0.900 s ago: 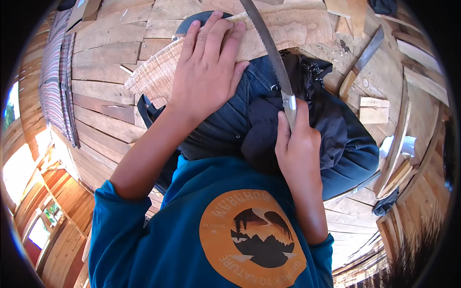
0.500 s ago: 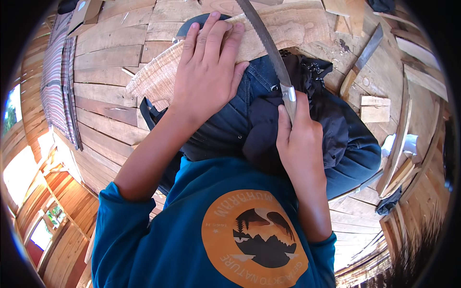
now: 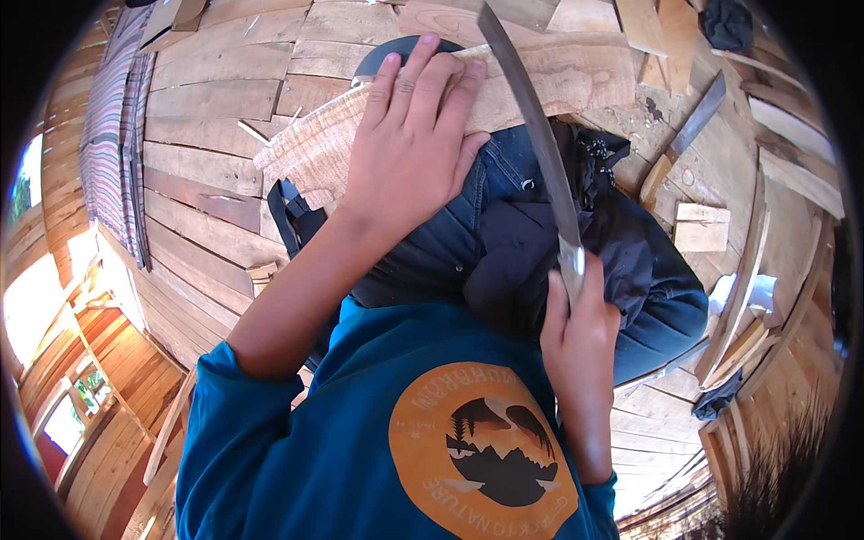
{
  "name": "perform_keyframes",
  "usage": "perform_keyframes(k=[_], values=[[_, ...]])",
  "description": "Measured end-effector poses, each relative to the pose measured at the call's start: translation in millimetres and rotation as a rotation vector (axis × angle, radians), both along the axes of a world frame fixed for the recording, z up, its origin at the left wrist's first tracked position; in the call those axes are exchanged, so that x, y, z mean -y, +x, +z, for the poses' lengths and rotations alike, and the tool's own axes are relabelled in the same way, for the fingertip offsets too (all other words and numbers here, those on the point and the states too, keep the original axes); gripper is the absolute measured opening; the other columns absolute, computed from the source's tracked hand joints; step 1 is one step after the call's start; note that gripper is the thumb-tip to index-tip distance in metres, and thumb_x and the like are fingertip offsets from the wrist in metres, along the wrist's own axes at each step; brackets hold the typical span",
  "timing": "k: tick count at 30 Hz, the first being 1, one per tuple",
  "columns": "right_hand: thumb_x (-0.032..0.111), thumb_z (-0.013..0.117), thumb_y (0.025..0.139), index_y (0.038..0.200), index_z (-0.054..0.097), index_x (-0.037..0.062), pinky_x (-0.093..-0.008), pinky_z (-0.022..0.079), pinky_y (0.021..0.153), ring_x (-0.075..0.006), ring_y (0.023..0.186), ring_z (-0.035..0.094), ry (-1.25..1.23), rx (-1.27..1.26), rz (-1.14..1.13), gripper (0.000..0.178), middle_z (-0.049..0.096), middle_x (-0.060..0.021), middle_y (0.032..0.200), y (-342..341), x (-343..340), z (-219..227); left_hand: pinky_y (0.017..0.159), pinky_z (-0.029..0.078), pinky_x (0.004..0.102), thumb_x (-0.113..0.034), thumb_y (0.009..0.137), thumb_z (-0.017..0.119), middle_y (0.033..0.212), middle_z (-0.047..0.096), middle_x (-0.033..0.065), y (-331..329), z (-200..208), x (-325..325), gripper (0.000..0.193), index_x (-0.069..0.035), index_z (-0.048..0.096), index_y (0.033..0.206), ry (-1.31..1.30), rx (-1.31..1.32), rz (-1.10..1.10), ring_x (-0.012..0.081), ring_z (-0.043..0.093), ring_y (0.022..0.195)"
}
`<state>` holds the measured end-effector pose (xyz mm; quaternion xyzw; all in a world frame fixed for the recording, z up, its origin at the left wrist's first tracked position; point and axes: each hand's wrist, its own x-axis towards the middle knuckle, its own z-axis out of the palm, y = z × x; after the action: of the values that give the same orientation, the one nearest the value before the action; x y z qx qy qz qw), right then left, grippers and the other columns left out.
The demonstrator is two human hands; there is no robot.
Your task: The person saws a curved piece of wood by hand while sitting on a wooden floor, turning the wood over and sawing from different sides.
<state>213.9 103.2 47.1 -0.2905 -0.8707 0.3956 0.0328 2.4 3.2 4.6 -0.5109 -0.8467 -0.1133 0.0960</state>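
From here, sawing seems under way: the left hand (image 3: 409, 148) lies flat, fingers spread, on the long, pale, rough-edged wooden board (image 3: 580, 76) at top centre; the right hand (image 3: 581, 315) grips a curved, grey-bladed handsaw (image 3: 540, 117). Another stroke calls for a steady board.

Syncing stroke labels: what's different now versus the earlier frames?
The right hand has drawn the saw back toward the person's body; the blade's tip, cut off by the top edge half a second ago, now shows. Nothing was taken hold of or let go. Unchanged: the left hand spread on the board, and the large knife on the floor.
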Motion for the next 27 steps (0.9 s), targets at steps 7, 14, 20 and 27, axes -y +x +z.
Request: perform_keyframes(k=[7, 14, 20, 27], values=[[0.009, 0.057, 0.095, 0.119, 0.050, 0.0020, -0.0489, 0.045, 0.048, -0.0405, 0.060, 0.064, -0.002, -0.055, 0.042, 0.026, 0.059, -0.0241, 0.065, -46, -6, -21, 0.115, 0.026, 0.0470, -0.031, 0.088, 0.062, 0.130, 0.047, 0.0135, -1, -3, 3, 0.054, -0.004, 0.051, 0.133, 0.001, -0.015, 0.015, 0.0314, 0.037, 0.137], [0.008, 0.058, 0.095, 0.121, 0.050, 0.0024, -0.0477, 0.048, 0.051, -0.0417, 0.064, 0.066, -0.053, 0.019, -0.041, 0.028, 0.061, -0.0247, 0.067, -3, 5, -5, 0.115, 0.026, 0.0464, -0.032, 0.087, 0.063, 0.130, 0.047, 0.0126, 0, -4, -1, 0.054, -0.004, 0.052, 0.133, -0.008, -0.025, 0.029, 0.0305, 0.037, 0.137], [0.008, 0.056, 0.096, 0.121, 0.050, 0.0007, -0.0473, 0.049, 0.055, -0.0438, 0.070, 0.065, -0.031, -0.040, 0.029, 0.027, 0.063, -0.0255, 0.076, -32, -8, -13, 0.115, 0.026, 0.0461, -0.034, 0.087, 0.064, 0.131, 0.047, 0.0118, 4, -5, 10, 0.056, -0.008, 0.051, 0.135, 0.002, 0.027, -0.004, 0.0307, 0.037, 0.138], [0.006, 0.055, 0.096, 0.121, 0.051, 0.0022, -0.0461, 0.049, 0.051, -0.0425, 0.065, 0.065, -0.009, 0.007, 0.036, 0.026, 0.062, -0.0242, 0.073, -45, -3, -11, 0.114, 0.027, 0.0461, -0.035, 0.085, 0.065, 0.129, 0.050, 0.0097, -1, -6, 7, 0.055, -0.009, 0.053, 0.132, 0.059, 0.015, 0.004, 0.0297, 0.039, 0.137]])
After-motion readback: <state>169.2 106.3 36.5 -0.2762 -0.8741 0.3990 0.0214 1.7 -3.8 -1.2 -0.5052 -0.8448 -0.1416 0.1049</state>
